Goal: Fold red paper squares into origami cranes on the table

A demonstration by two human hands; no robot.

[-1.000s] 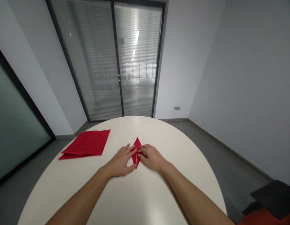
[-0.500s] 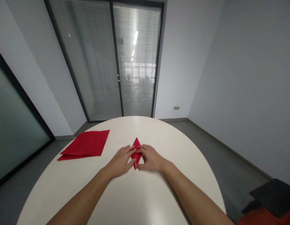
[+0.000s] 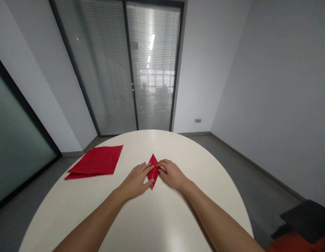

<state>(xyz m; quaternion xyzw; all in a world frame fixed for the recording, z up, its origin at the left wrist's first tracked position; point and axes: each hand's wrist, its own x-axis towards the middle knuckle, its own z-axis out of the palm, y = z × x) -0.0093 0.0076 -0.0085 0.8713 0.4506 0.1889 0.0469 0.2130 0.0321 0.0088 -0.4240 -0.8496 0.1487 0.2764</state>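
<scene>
A small piece of folded red paper [image 3: 152, 172], shaped like a narrow diamond, lies on the white round table [image 3: 157, 217] with one point facing away from me. My left hand [image 3: 137, 179] rests on its left side, fingers stretched out and thumb apart near the lower half. On the right edge, my right hand [image 3: 171, 174] has its thumb and index finger drawn together at the paper, closed on that edge. The right fingertips partly cover the layers there. A thin pale line shows along the middle of the lower half.
Larger red sheets [image 3: 95, 161], loosely folded or stacked, lie at the table's left edge. A dark chair-like object with red-orange [image 3: 301, 241] stands at the lower right. Behind the table is a glass partition with blinds [image 3: 154, 105].
My right thumb has moved up from the paper's lower point to beside the index finger at the right edge. My left hand and the paper have hardly moved.
</scene>
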